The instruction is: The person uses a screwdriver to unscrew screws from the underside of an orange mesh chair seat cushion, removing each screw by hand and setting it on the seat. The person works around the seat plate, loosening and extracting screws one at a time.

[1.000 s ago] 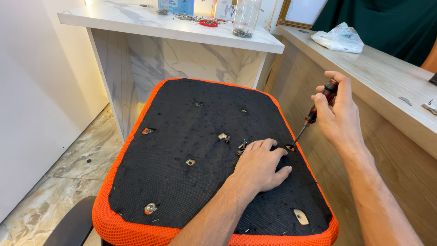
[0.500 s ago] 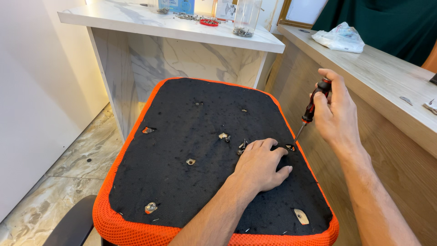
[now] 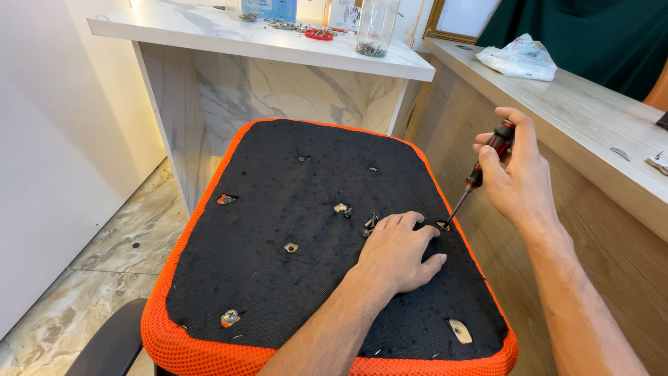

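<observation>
Both hands work on an upturned chair seat, its black fabric underside facing up inside an orange mesh rim. Pressing palm-down on the right half of the fabric, the left hand lies flat with fingers spread and closed on nothing, apparently to steady the seat. Closed around the red-and-black handle of a screwdriver, the right hand holds the tool tilted, so that the shaft slants down and left. Its tip meets a mounting hole close to the seat's right edge, just beside the left fingertips; whether a screw sits in that hole is hard to tell from here.

Several more holes with metal inserts dot the fabric, and two loose screws stand near the left hand's knuckles. They lie close enough for the hand to brush them.

Beyond the seat, on the far side, stands a white marble-look counter carrying a clear jar and scattered small hardware. Along the right runs a wooden counter with a crumpled plastic bag on top, close behind the right hand. Marble floor tiles show at near left.
</observation>
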